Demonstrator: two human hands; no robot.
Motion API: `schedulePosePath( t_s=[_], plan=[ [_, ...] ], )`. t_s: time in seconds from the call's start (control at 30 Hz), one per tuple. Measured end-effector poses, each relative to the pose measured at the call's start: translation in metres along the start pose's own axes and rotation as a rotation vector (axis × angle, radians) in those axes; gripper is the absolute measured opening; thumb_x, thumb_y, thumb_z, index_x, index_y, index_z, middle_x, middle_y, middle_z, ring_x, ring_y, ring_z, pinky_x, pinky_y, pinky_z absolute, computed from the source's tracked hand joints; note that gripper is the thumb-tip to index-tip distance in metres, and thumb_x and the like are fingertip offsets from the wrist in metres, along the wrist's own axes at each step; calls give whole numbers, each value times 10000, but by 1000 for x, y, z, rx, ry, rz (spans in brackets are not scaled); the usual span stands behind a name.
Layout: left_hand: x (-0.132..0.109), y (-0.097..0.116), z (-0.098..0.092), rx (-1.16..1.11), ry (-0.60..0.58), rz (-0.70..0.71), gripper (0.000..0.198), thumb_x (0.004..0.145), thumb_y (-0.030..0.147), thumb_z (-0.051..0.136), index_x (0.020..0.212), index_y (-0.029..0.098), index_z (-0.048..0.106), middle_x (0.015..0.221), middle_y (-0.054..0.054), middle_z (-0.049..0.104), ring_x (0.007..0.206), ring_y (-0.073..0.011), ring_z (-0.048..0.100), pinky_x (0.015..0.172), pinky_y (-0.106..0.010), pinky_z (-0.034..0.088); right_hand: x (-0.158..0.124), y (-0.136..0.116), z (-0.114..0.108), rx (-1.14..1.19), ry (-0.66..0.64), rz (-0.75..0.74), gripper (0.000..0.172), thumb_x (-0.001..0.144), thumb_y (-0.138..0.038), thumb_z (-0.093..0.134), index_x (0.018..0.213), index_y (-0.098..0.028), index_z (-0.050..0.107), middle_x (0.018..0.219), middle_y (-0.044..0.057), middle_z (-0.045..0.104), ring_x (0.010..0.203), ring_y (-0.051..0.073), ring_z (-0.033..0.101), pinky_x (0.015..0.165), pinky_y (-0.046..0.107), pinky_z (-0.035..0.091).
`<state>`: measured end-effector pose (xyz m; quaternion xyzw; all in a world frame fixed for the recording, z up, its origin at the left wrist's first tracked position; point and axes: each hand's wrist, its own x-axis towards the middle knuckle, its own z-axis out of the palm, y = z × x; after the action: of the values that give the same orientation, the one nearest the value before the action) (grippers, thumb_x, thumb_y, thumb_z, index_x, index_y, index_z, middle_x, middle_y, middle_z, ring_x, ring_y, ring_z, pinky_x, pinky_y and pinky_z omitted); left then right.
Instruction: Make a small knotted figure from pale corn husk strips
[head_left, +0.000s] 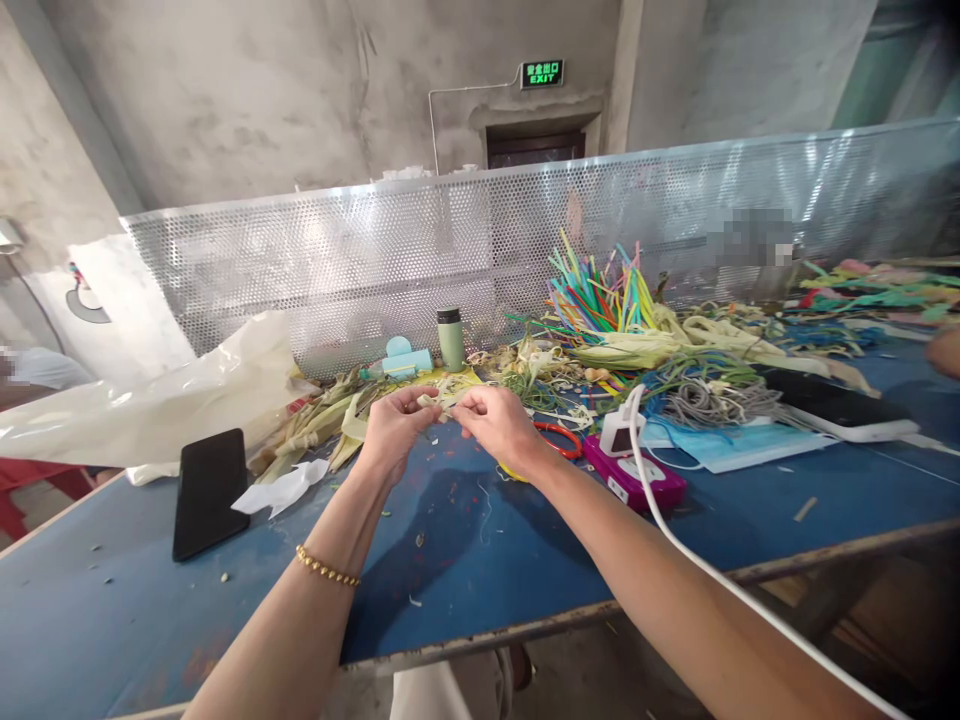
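Because both my hands meet at the centre of the frame, the small pale strip (444, 403) sits there too, pinched by thumb and fingers of my left hand (401, 425) and my right hand (496, 422). I judge the piece unfinished, since I am gripping it from both sides; its exact shape is too small to make out, and I see no completed one I could name. Plenty of loose stock remains: dry, ribbed husks (311, 428) left of centre, streaked straw to brown, and broad, creamy husks (626, 350) right of centre, smooth and curling at the edges. Above those, thin bright strips (596, 290) fan out like stiff straws, apparently unused. At centre right, grey cord (716, 400) lies in a soft, tangled coil. A glossy red-orange ring (562, 440) rests beyond my right wrist, near a hard, boxy purple case (637, 478). Under everything, the blue tabletop (457, 590) is scuffed and flecked with scraps; behind, across the middle, stands a shiny perforated metal panel (360, 265).
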<state>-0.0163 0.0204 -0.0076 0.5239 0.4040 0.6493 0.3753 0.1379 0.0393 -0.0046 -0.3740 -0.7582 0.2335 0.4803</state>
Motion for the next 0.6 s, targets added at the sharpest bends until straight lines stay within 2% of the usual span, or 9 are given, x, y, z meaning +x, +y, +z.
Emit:
schedulePosePath(
  t_s=[0.1, 0.2, 0.37, 0.47, 0.53, 0.6],
  plan=[
    [2, 2, -1, 32, 72, 7, 366, 532, 208, 801, 871, 101, 711, 580, 17, 621, 537, -92, 539, 578, -233, 404, -2, -8, -4, 204, -89, 43, 66, 823, -158, 546, 850, -143, 605, 541, -15, 634, 398, 84, 507, 438, 203, 399],
    [1, 4, -2, 53, 91, 6, 378, 526, 213, 798, 877, 99, 714, 565, 18, 612, 528, -93, 531, 558, -229, 389, -3, -16, -11, 331, -248, 104, 130, 836, -112, 488, 851, -131, 616, 663, 29, 694, 424, 78, 552, 438, 200, 418],
    [0, 7, -2, 87, 87, -13, 407, 529, 188, 775, 916, 85, 708, 590, 0, 638, 537, -104, 544, 548, -232, 384, -3, -16, -22, 376, -407, 15, 235, 832, -65, 467, 973, -137, 639, 871, 48, 731, 461, 72, 601, 494, 222, 470],
    [0, 8, -3, 103, 61, -23, 430, 538, 189, 765, 949, 79, 699, 611, -2, 647, 549, -106, 550, 556, -233, 387, -1, -10, -21, 316, -389, -49, 185, 855, -129, 526, 980, -145, 662, 849, 36, 724, 443, 67, 577, 490, 227, 460],
    [0, 8, -2, 136, 30, -23, 440, 545, 191, 758, 967, 86, 693, 615, 4, 643, 557, -111, 555, 551, -233, 383, 1, -6, -18, 255, -293, -113, 142, 857, -193, 581, 924, -150, 698, 773, 23, 703, 467, 75, 561, 493, 232, 443],
    [-1, 8, 0, 180, -5, -12, 433, 564, 194, 744, 981, 93, 683, 606, 13, 629, 559, -114, 554, 540, -231, 374, 4, -2, -14, 162, -141, -229, 110, 834, -230, 643, 861, -166, 729, 735, 17, 670, 561, 97, 569, 544, 241, 444]
  ],
)
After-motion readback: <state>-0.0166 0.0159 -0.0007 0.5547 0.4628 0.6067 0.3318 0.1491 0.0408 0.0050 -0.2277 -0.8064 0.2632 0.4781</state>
